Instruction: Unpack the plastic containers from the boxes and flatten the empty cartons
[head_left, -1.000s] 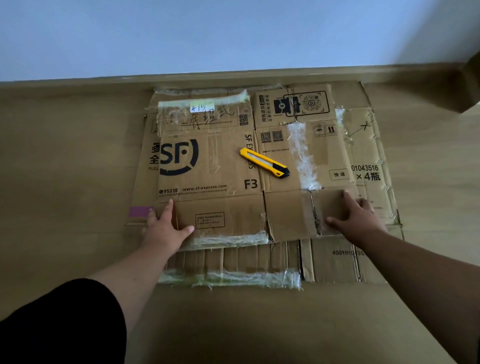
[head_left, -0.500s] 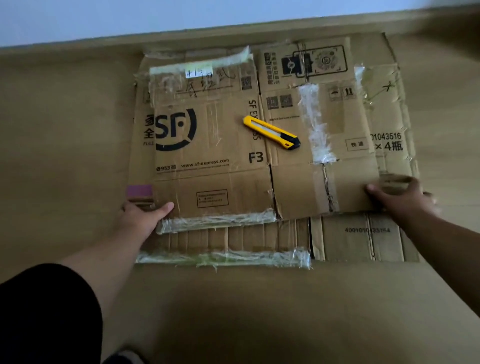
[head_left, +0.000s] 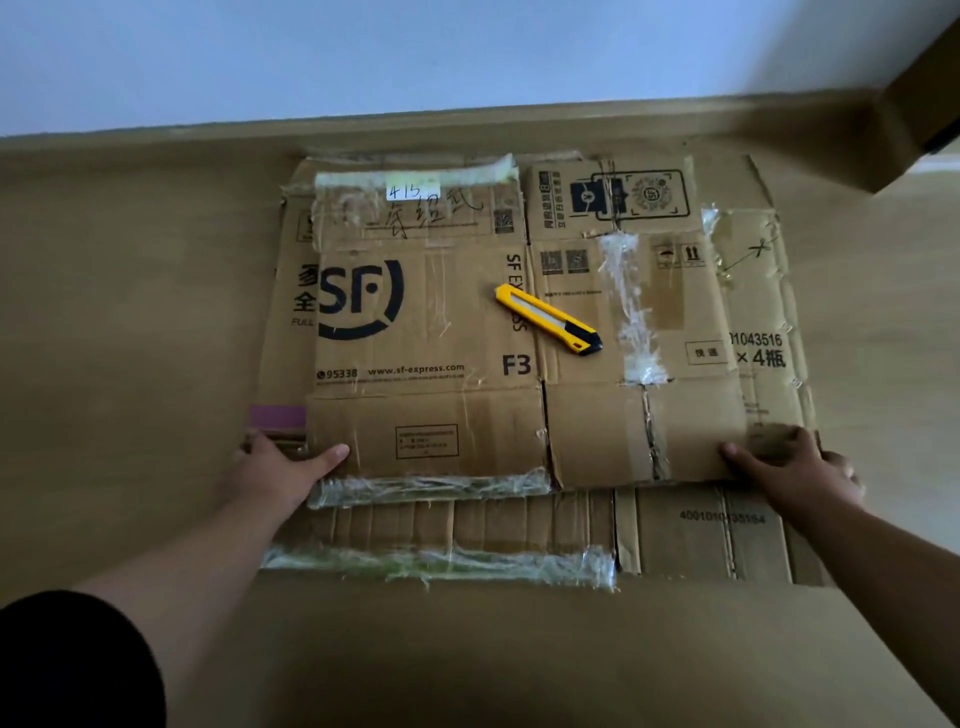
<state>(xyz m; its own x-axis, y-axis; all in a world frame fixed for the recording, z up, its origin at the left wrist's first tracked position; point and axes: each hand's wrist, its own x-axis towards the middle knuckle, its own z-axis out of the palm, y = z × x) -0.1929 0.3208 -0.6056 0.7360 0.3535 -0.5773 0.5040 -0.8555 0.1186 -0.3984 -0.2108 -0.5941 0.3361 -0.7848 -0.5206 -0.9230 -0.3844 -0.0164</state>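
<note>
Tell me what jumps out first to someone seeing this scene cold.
The yellow utility knife stands out, lying diagonally on top of the flattened SF carton at the centre. That carton lies on other flattened cartons on the wooden floor. The left hand and right hand grip the stack's near corners.

Yellow utility knife (head_left: 549, 319) (blade seemingly retracted)
</note>
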